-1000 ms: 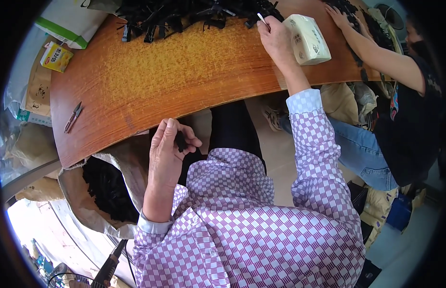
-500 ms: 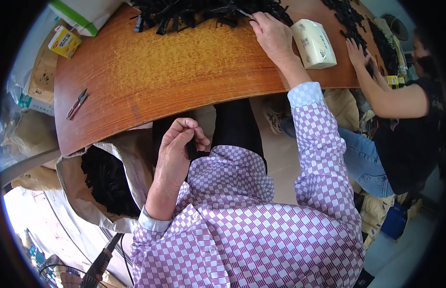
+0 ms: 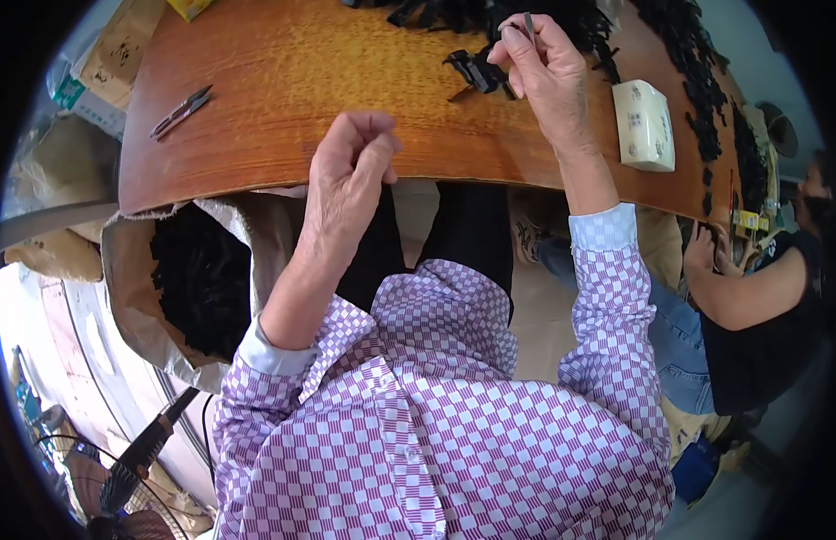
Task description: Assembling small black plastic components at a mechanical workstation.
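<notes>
My right hand (image 3: 553,76) is raised over the far part of the table, its fingers pinched on a thin grey metal tool (image 3: 529,27) whose kind I cannot make out. Just left of it, a few small black strip-like pieces (image 3: 476,70) lie on the wood, in front of a heap of similar black pieces (image 3: 445,13). My left hand (image 3: 353,171) hovers at the table's front edge with curled, slightly blurred fingers. Whatever those fingers hold, if anything, is hidden.
Small thread snips (image 3: 181,112) lie on the table (image 3: 256,135) at the left. A white tissue pack (image 3: 643,126) stands on the right. Below the left edge, an open sack (image 3: 130,297) holds black pieces. A co-worker (image 3: 760,315) sits at right, and a fan (image 3: 121,504) stands lower left.
My left hand has risen from my lap to the table edge; the black piece it held no longer shows. My right hand has drawn back from the heap, and small black pieces now lie beside it.
</notes>
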